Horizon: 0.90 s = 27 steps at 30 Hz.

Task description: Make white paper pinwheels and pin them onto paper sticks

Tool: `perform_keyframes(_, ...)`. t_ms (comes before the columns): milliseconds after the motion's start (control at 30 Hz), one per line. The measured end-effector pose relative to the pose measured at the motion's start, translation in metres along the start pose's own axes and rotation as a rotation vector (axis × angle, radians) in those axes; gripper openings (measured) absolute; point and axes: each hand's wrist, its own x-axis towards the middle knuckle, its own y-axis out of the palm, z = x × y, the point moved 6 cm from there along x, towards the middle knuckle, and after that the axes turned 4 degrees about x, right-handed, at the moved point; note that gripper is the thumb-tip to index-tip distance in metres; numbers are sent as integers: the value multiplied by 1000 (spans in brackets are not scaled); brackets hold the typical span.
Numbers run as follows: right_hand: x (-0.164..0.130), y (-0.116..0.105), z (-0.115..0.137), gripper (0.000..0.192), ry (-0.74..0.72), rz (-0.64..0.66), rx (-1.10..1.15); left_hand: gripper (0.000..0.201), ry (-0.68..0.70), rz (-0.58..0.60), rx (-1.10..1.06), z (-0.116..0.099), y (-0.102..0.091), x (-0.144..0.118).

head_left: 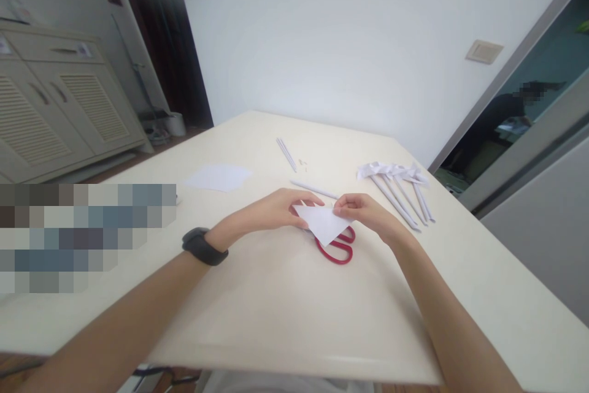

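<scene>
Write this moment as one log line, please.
left hand: holds folded paper | right hand: pinches same paper | red scissors: on table, under paper | paper sticks: right

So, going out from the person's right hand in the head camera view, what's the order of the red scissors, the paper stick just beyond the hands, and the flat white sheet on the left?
From the right hand:
1. Red scissors, just below it, partly under the folded paper.
2. Paper stick, a little beyond and to the left.
3. Flat white sheet, far left, past the left hand.

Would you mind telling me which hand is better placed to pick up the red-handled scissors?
Probably the right hand: the red-handled scissors lie just under it, though both hands pinch the white folded paper.
</scene>
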Motion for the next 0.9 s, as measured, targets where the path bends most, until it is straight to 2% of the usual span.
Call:
perform_keyframes(100,0,-1,-1,24,3,0,-7,39,37,30,-12,-5,2,-1)
perform_keyframes(267,0,-1,0,24,-3,14,-22,37,23,42,-40,-12,-1,-3)
perform_keyframes(633,0,1,-2,24,9,57,-13,42,35,98,-7,-7,1,-2)
perform_keyframes(767,0,0,2,27,-3,7,-51,38,31,105,-62,-7,3,-1)
perform_keyframes(900,-2,-1,9,39,-43,-50,-74,37,-13,24,-120,-2,-1,1)
